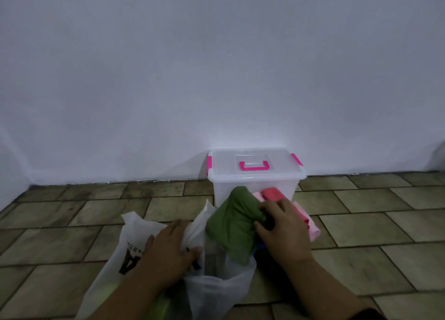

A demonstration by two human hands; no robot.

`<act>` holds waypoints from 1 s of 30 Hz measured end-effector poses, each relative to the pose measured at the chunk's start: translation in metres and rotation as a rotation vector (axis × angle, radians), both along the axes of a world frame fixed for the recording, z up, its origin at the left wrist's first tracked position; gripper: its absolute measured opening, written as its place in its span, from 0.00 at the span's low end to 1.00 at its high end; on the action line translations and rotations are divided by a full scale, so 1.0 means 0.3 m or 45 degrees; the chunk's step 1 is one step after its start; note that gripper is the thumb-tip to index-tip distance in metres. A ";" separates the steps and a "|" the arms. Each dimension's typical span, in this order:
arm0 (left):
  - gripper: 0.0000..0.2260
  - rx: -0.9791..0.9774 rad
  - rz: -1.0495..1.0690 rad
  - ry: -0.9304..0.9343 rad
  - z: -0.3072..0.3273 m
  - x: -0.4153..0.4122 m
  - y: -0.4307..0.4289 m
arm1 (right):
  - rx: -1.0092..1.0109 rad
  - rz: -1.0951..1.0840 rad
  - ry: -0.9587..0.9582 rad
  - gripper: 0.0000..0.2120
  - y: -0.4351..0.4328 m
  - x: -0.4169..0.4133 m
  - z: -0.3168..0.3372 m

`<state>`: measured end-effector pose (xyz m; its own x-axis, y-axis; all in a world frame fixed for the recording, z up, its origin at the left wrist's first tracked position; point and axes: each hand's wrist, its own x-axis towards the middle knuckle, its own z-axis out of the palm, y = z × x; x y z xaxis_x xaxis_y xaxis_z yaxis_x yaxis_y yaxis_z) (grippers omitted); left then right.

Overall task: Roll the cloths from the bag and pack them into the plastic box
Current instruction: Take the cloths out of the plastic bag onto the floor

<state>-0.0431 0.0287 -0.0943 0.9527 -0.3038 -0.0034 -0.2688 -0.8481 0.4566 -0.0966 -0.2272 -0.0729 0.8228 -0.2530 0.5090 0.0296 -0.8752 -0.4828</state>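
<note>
A clear plastic box (255,187) with pink clips and a pink lid handle stands shut against the wall. In front of it lie a red cloth (272,193) and a pink cloth (311,226). My right hand (281,226) grips a bunched green cloth (232,223) just above the mouth of a white bag (134,254) with black lettering. My left hand (172,245) pinches the bag's rim and holds it open. Something yellow-green shows faintly through the bag's lower part.
The floor (373,223) is brown tile. A white wall (216,79) runs right behind the box. A dark blue item (261,247) peeks out under my right hand.
</note>
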 end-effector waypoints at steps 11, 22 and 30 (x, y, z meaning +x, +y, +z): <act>0.37 0.160 0.022 -0.128 -0.082 -0.158 0.033 | -0.358 -0.038 0.452 0.21 0.054 -0.003 0.017; 0.34 0.181 0.656 -0.370 0.066 -0.154 0.226 | 0.323 0.224 0.282 0.33 0.162 -0.361 -0.195; 0.09 0.071 0.537 -0.285 0.099 -0.114 0.255 | 0.207 0.258 0.285 0.41 0.169 -0.382 -0.212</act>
<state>-0.0773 0.1051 -0.0646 0.9721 0.1043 0.2103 0.0177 -0.9258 0.3775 -0.2112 -0.1764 -0.1366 0.9514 -0.1362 0.2763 0.0722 -0.7734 -0.6298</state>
